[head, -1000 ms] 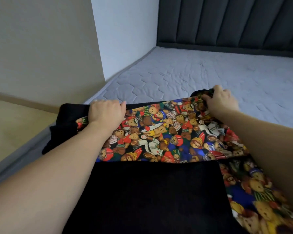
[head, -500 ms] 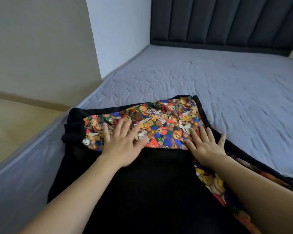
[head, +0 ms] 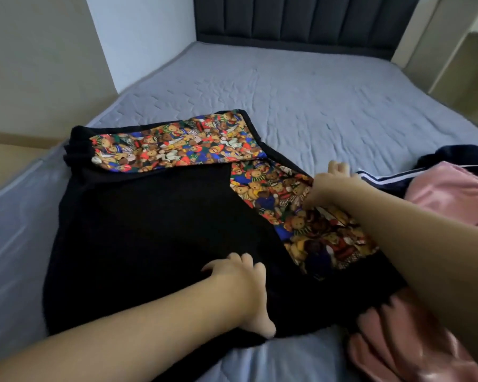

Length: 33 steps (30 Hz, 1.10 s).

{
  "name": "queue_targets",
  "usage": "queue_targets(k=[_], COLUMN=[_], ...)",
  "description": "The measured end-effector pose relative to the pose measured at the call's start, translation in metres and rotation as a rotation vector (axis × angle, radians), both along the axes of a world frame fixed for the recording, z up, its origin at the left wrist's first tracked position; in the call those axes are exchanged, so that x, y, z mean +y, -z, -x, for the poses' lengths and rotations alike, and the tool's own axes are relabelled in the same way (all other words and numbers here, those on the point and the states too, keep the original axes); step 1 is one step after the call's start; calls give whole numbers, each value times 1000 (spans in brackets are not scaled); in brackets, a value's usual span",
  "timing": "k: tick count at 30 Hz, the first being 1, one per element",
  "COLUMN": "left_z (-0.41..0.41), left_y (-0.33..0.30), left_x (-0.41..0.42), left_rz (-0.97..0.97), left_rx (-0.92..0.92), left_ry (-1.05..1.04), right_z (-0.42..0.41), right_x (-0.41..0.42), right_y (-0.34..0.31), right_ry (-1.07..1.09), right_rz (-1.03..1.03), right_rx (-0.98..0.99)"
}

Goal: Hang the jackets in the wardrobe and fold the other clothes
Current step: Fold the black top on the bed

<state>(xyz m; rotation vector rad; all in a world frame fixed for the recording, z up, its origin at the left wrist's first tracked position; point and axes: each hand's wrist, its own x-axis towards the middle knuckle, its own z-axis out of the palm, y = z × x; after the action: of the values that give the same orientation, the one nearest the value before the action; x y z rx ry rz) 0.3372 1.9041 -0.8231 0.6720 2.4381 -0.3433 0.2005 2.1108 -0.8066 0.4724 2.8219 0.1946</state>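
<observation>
The bed, the largest element, fills most of the view: a grey quilted mattress whose near-left corner lies toward me, with a dark padded headboard standing upright along its far edge. Pale walls rise to the left of the mattress, and a strip of light floor shows below them.

On the near half of the mattress lies the black garment with teddy-bear print sleeves, spread flat. One printed sleeve is folded across the top of the black body and lies roughly level from left to right. The second printed sleeve runs diagonally along the garment's right side, toward me.

To the right, a glossy pink garment lies bunched on the mattress, and more of the same pink fabric sits at the lower right, touching the black hem. Between the pink pile and the printed sleeve lies a dark navy garment with white stripes, partly under my right forearm.

My left hand rests on the lower black body near the hem, fingers curled down into the cloth; I cannot tell whether it has gathered a fold or merely presses. My right hand sits at the outer edge of the diagonal sleeve, thumb and fingers pinching the printed fabric.
</observation>
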Motion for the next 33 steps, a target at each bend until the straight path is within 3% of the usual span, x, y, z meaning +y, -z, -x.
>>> queue_targets(k=[3, 6, 9, 10, 13, 16, 18, 20, 23, 25, 26, 27, 29, 30, 32, 33], left_z=[-15, -28, -24, -16, 23, 71, 101, 129, 168, 193, 205, 218, 239, 249, 261, 263], left_y=[5, 9, 12, 6, -21, -63, -88, -102, -108, -110, -111, -111, -103, -93, -64, -48], left_x=[13, 16, 10, 6, -13, -43, -68, -92, -131, -157, -168, -178, -189, -194, -202, -205], left_rz=[61, 252, 345, 367, 344, 287, 213, 96, 58, 120, 184, 273, 374, 299, 35, -8], left_rx=[72, 52, 244, 285, 270, 198, 193, 220, 267, 388, 470, 572, 701, 676, 432, 310], left_ry=[35, 143, 97, 27, -112, -223, -351, -445, -488, -538, -567, -558, -471, -448, -536, -573], right_z=[-26, -44, -57, -58, -48, -23, 1, 23, 44, 69, 83, 101, 144, 163, 198, 210], right_x=[1, 5, 8, 11, 11, -2, -16, -33, -60, -76, -81, -88, -103, -107, -104, -103], right_y=[-12, -26, -43, -47, -64, -75, -76, -73, -69, -65, -60, -53, -43, -35, -11, 1], right_ry=[24, -62, 107, 217, 470, 727, 932, 1032, 915, 796, 758, 675, 643, 580, 427, 343], right_rz=[-16, -11, 343, 576, 1240, 1643, 1959, 2120, 1800, 1809, 1966, 1892, 1564, 1340, 829, 680], right_rx=[-121, -378, -655, -610, -207, 184, 356, 476, 591, 724, 772, 774, 715, 642, 496, 433])
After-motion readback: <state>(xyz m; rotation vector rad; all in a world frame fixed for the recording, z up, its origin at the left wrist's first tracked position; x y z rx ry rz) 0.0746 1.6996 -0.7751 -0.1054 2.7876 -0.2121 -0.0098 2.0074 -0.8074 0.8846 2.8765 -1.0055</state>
